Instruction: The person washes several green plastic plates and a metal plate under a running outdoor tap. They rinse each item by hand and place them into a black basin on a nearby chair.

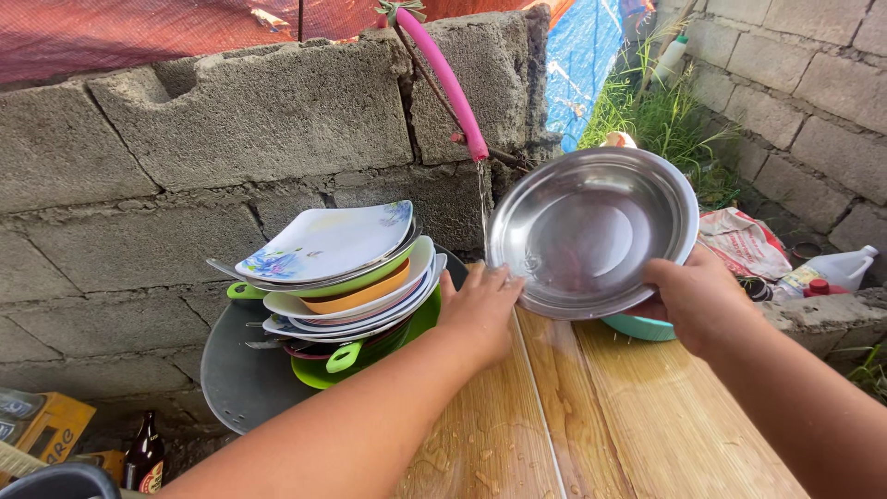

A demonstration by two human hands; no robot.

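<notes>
Left hand point(480, 310) grips one steel bowl point(591, 231) at its left rim | right hand point(693, 300) clamps its right rim | bowl tilted under one pink hose point(448, 83) | one plate stack point(337, 277) far left | wet wooden table point(591, 416) below.

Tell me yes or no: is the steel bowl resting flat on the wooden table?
No: both the left hand and right hand hold the steel bowl tilted up above the wooden table, beside the water stream.
</notes>
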